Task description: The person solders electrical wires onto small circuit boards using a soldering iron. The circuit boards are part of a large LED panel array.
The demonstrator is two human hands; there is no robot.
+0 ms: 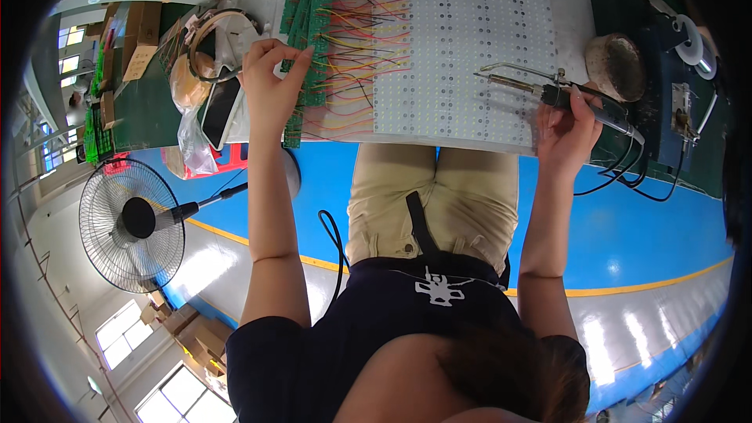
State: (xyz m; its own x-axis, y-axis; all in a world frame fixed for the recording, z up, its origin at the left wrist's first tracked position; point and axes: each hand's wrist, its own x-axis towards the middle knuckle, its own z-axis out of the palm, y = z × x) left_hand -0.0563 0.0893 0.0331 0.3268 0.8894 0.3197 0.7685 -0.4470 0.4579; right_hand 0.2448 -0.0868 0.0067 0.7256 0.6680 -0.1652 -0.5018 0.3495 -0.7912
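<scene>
My left hand (272, 82) is over the long green circuit boards (318, 23), its thumb and index finger pinched together at them. What lies between those fingertips, if anything, is too small to tell. Red, yellow and black wires (364, 23) run from the boards to a white panel (478, 31) covered in rows of small dots. A soldering iron (576, 99) with a thin metal feed tube is gripped in my right hand (562, 129). Its tip points left, above the panel's lower right part.
A round, worn pot (615, 68) stands right of the panel, with a solder spool (689, 43) beyond it. Black cables (627, 176) hang at the table's right front. Left of the boards lie a phone (222, 113), a tape ring (205, 39) and plastic bags (193, 141). A fan (133, 219) stands at left.
</scene>
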